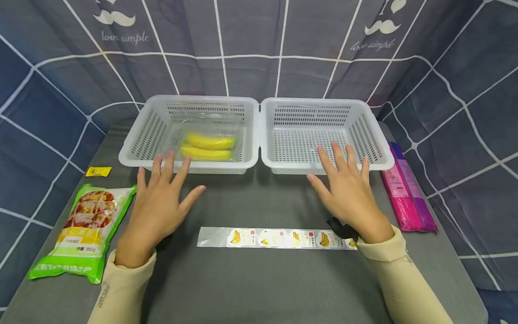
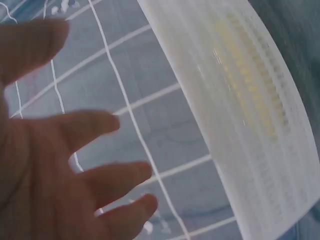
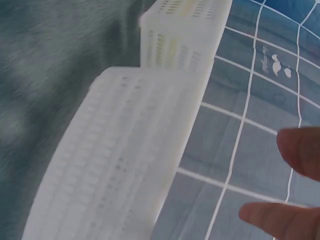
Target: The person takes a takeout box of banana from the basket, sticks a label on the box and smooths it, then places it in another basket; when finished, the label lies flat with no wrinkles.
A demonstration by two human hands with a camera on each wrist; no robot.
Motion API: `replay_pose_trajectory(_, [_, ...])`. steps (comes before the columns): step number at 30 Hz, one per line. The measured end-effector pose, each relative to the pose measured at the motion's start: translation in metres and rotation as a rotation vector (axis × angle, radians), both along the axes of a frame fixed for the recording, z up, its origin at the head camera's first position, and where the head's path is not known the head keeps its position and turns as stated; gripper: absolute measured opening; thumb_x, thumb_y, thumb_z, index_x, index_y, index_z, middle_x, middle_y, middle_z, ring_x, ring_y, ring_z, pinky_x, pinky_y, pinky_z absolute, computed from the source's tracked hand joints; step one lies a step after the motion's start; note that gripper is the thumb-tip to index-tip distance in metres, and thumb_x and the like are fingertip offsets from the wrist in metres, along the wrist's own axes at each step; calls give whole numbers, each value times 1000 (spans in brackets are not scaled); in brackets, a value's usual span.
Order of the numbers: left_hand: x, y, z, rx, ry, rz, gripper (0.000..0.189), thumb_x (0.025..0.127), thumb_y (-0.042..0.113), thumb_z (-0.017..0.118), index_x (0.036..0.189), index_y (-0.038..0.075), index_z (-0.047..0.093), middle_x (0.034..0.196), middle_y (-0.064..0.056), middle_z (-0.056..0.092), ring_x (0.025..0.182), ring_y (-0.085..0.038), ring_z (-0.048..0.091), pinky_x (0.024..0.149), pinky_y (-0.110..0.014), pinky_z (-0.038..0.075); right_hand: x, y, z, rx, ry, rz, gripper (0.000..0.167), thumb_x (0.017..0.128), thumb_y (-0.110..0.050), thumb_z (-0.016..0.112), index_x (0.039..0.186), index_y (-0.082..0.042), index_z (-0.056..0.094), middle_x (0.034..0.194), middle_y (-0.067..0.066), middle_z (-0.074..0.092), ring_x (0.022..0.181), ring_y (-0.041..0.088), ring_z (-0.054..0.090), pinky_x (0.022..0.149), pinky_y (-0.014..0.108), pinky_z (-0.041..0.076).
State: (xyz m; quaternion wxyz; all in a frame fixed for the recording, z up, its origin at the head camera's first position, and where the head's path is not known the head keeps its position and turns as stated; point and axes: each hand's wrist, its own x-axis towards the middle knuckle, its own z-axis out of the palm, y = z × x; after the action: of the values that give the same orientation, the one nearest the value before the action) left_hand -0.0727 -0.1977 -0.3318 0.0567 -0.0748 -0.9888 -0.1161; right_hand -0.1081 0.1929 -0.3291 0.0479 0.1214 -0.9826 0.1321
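Fingers spread, my left hand (image 1: 158,207) hovers at the front edge of the left white basket (image 1: 131,150). Inside that basket lies a clear plastic box (image 1: 208,119) with two long yellow pieces (image 1: 210,142) that look like bananas. My right hand (image 1: 350,193) is also spread, its fingertips overlapping the near rim of the right white basket (image 1: 311,135) in the head view. Neither hand holds anything. Below the hands, a strip of round stickers (image 1: 265,238) printed with bananas lies flat on the grey table, its right end partly hidden by the right wrist.
A green and white food bag (image 1: 82,234) lies at the left, with a small yellow packet (image 1: 98,171) behind it. To the right is a pink and purple package (image 1: 408,191). A dark checked curtain (image 1: 251,74) stands behind and along both sides.
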Motion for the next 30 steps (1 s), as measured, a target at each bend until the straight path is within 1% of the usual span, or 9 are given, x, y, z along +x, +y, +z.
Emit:
replay_pose_trajectory(6, [-11, -23, 10, 40, 197, 111, 73, 103, 54, 52, 160, 12, 35, 159, -28, 33, 150, -47, 20, 116, -70, 8, -18, -34, 12, -38, 34, -9, 72, 105, -61, 37, 163, -21, 27, 168, 17, 17, 155, 40, 0, 115, 69, -6])
replay_pose_trajectory(11, [-22, -43, 6, 107, 316, 164, 64, 103, 43, 59, 153, 7, 45, 150, -29, 44, 143, -49, 33, 114, -69, 17, -38, -75, 22, -59, 45, 29, 70, 104, -60, 39, 162, -22, 30, 167, 16, 21, 155, 39, 6, 118, 66, 0])
replay_pose_trajectory(14, [-27, -53, -5, 181, 416, 222, 58, 102, 39, 61, 147, 4, 54, 133, -32, 53, 123, -52, 46, 103, -67, 31, -45, -102, 23, -60, 58, 67, 68, 104, -58, 41, 161, -23, 33, 165, 14, 27, 155, 38, 11, 119, 64, 3])
replay_pose_trajectory(16, [-31, -59, -15, 232, 494, 271, 55, 101, 39, 61, 142, 2, 59, 118, -33, 55, 106, -52, 49, 92, -64, 35, -49, -120, 19, -64, 73, 98, 65, 104, -55, 44, 160, -22, 37, 162, 14, 33, 153, 37, 18, 119, 63, 8])
replay_pose_trajectory(18, [-34, -64, -25, 289, 558, 326, 53, 100, 40, 61, 137, 1, 61, 108, -32, 53, 96, -50, 48, 84, -62, 36, -55, -137, 15, -77, 83, 138, 63, 104, -52, 47, 158, -21, 40, 156, 14, 41, 149, 36, 30, 119, 60, 17])
replay_pose_trajectory(20, [-37, -70, -34, 342, 605, 377, 53, 100, 41, 61, 135, 1, 62, 105, -31, 55, 93, -49, 49, 83, -60, 37, -62, -153, 11, -115, 71, 174, 61, 103, -49, 50, 156, -20, 42, 150, 14, 48, 140, 35, 42, 114, 56, 30])
replay_pose_trajectory(24, [-41, -79, -49, 462, 644, 452, 51, 98, 42, 65, 133, 5, 62, 107, -29, 59, 97, -45, 55, 85, -55, 40, -80, -181, 4, -229, -10, 194, 63, 102, -46, 53, 158, -19, 38, 145, 14, 51, 121, 33, 57, 96, 49, 48])
replay_pose_trajectory(28, [-44, -84, -63, 547, 648, 495, 48, 97, 40, 66, 134, 8, 61, 109, -27, 59, 95, -40, 55, 85, -49, 39, -97, -201, -4, -292, -89, 152, 70, 101, -44, 56, 160, -21, 28, 146, 16, 47, 104, 33, 63, 83, 47, 53])
replay_pose_trajectory(30, [-45, -84, -70, 563, 633, 523, 50, 97, 41, 65, 136, 10, 60, 102, -22, 57, 90, -35, 52, 79, -45, 36, -103, -209, -10, -281, -121, 123, 72, 101, -45, 57, 161, -22, 24, 149, 16, 42, 98, 31, 63, 76, 44, 53])
